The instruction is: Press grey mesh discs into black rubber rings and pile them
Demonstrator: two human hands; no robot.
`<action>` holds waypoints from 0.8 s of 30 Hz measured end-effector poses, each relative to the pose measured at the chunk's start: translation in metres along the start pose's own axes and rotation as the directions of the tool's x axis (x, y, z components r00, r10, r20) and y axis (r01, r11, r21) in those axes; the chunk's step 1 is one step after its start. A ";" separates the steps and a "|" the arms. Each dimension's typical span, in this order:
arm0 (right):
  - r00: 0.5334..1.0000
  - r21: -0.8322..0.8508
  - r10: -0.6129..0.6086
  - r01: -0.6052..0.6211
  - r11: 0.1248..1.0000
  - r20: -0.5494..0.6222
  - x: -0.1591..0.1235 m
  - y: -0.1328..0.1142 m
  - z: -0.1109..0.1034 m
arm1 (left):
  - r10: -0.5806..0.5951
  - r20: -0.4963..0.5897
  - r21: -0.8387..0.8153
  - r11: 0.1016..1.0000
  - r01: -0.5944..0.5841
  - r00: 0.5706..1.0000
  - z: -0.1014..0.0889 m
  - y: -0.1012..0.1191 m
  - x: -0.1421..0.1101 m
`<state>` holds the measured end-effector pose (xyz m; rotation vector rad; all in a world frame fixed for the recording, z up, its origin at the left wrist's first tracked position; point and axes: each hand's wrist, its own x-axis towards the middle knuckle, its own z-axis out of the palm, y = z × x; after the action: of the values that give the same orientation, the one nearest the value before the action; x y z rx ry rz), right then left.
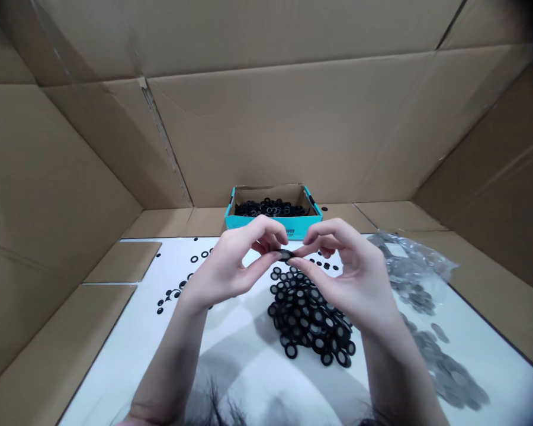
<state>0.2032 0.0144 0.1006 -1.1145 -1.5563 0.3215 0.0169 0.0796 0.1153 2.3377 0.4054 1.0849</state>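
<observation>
Corrugated cardboard sheets [266, 118] walled in the work area on the sides and at the back, and a white surface [249, 384] spread across the floor of it. Against the back wall, just beyond the hands, stood a shallow teal box [253, 223] holding a heap of black rings [270, 208]. To the right, a crumpled transparent plastic bag [408, 260] lay near the edge of the white surface, with a spill of grey discs [453, 378] trailing from it toward the near corner. In the middle of the white surface sat a loose pile of black rings with pale centres [308, 319], directly below the hands (a few dark strands of hair [213, 405] hung across the bottom of the view). Scattered black rings [173, 293] lay apart from it on the left. Both forearms came in from the near edge, and the left hand [224, 266] and right hand [355, 272] met above the pile, their fingers narrowly curled. Between their fingertips, the two hands pinched a single black ring [285, 255], held edge-on and partly hidden, just in front of the teal box.
</observation>
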 end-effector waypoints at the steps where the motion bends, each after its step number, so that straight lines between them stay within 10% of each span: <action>1: 1.000 0.000 0.003 -0.003 1.000 -0.002 0.000 0.000 0.000 | 0.003 0.010 0.018 1.000 -0.004 1.000 0.000 0.000 0.000; 13: 0.995 0.025 0.047 -0.045 0.999 -0.091 0.001 -0.002 0.009 | -0.015 -0.109 -0.026 1.000 0.013 0.994 0.011 0.002 0.003; 24: 0.992 0.121 -0.004 0.019 0.993 -0.125 -0.001 0.002 0.012 | -0.123 -0.008 -0.066 0.990 0.123 0.992 0.003 0.009 0.001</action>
<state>0.1936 0.0186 0.0948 -1.0114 -1.4141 0.3286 0.0207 0.0717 0.1192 2.2191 0.5041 1.0386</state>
